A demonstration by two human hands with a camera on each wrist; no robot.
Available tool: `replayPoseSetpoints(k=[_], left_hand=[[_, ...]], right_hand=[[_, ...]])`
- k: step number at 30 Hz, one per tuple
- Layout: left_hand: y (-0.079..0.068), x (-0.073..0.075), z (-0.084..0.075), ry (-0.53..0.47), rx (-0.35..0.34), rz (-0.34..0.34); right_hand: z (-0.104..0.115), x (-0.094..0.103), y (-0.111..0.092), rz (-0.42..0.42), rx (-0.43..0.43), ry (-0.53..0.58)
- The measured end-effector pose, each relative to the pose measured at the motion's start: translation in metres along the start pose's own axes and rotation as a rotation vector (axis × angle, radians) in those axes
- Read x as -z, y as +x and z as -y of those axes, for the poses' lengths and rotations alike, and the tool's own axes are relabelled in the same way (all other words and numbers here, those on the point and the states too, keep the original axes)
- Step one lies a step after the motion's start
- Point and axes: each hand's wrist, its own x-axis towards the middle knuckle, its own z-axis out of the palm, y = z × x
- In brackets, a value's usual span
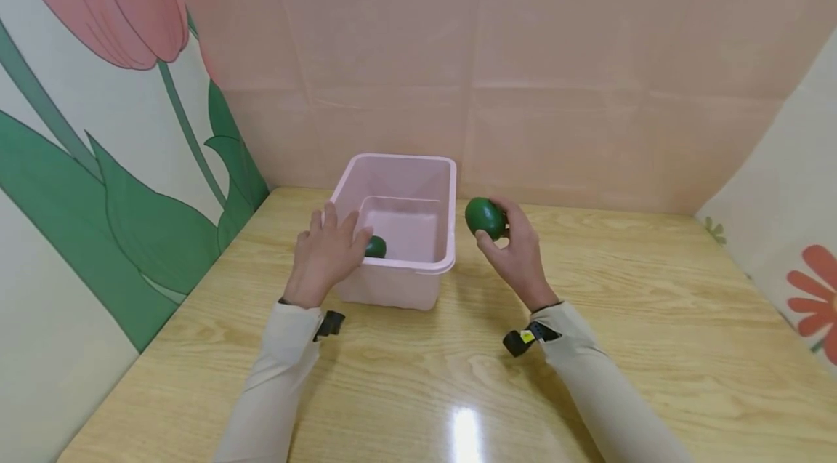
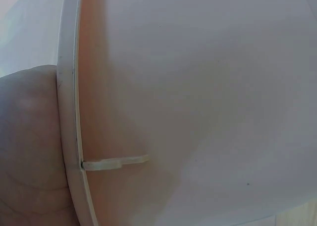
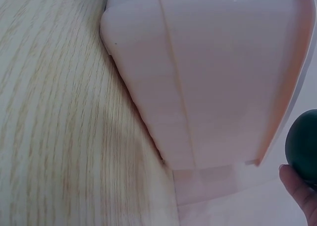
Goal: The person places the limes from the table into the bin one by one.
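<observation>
A pink plastic bin (image 1: 395,287) stands on the table. Over its near left corner lies my left hand (image 1: 325,252), fingers spread, and in the left wrist view the palm is against the bin's rim (image 2: 71,112). Inside, near the front wall, a dark green avocado (image 1: 375,247) shows, partly hidden by the left hand and the rim. Just right of the bin, my right hand (image 1: 519,252) grips another glossy dark green avocado (image 1: 484,217) between thumb and fingers. The right wrist view catches this avocado at its right edge, level with the bin's rim.
The wood-grain table (image 1: 628,332) reaches back to a pink-covered wall (image 1: 562,70). A panel painted with a tulip (image 1: 134,5) borders the left side, and one with a red flower (image 1: 817,296) the right. Each wrist wears a small black camera (image 1: 519,343) on a strap.
</observation>
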Motion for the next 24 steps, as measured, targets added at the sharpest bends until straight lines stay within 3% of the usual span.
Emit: replayPoseSetpoints(k=[24], left_hand=[[-0.0008,0.0006,-0.0003,-0.014,-0.003,-0.003]], right_hand=[[0.0052,0.0007,0.0003,-0.020,0.049,-0.008]])
